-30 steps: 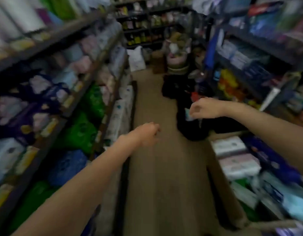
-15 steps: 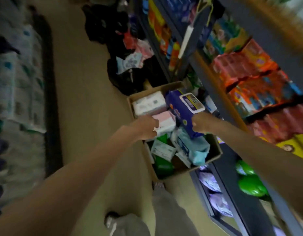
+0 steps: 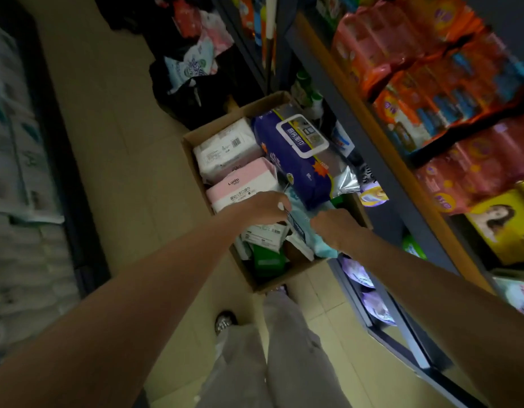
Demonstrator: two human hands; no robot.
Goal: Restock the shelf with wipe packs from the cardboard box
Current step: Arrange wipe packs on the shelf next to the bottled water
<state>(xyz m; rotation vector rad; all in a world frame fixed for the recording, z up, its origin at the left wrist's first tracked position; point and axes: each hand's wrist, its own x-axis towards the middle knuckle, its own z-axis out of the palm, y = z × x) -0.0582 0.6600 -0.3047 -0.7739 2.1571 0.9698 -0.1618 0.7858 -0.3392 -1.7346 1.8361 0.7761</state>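
An open cardboard box (image 3: 280, 279) stands on the floor beside the right-hand shelf (image 3: 372, 136). It holds several wipe packs: a white pack (image 3: 225, 148), a pink pack (image 3: 240, 184), a dark blue pack (image 3: 299, 157) with a white lid, and green ones low down. Both my hands reach into the box. My left hand (image 3: 263, 207) and my right hand (image 3: 334, 228) both grip a light blue pack (image 3: 302, 219) lying between them, partly under the dark blue pack.
The right-hand shelf carries red, orange and yellow packs (image 3: 416, 69). Black bags with loose packs (image 3: 196, 75) lie on the floor beyond the box. Pale tissue packs (image 3: 16, 172) line the left side. My legs and a shoe (image 3: 225, 320) stand just before the box.
The view swung from the aisle down to the box. My right hand left the dark blue pack, and both hands closed in on the light blue pack.
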